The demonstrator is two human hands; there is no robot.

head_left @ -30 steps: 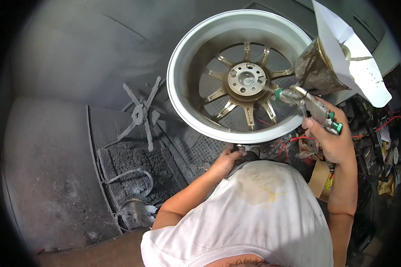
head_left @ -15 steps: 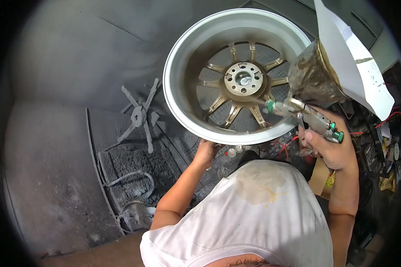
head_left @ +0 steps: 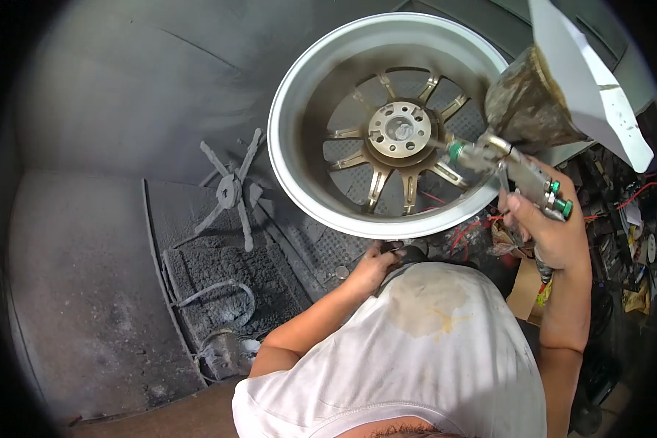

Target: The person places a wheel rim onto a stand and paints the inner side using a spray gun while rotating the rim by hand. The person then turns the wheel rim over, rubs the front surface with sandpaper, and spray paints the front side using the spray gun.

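Right hand (head_left: 558,232) curls around a spray gun (head_left: 527,177), seemingly to aim its nozzle (head_left: 456,152) into the wheel (head_left: 399,148); left hand (head_left: 372,270) below, grip unclear.

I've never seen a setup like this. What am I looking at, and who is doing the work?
No robot here: a person works bare-handed, and each picture comes from one head-worn camera looking forward and down. The right hand holds a spray gun with a stained cup, its nozzle towards a spoked wheel. The left hand is below the wheel's rim; its grip is unclear. Further left stand a grey star-shaped frame and a rough dark pad.
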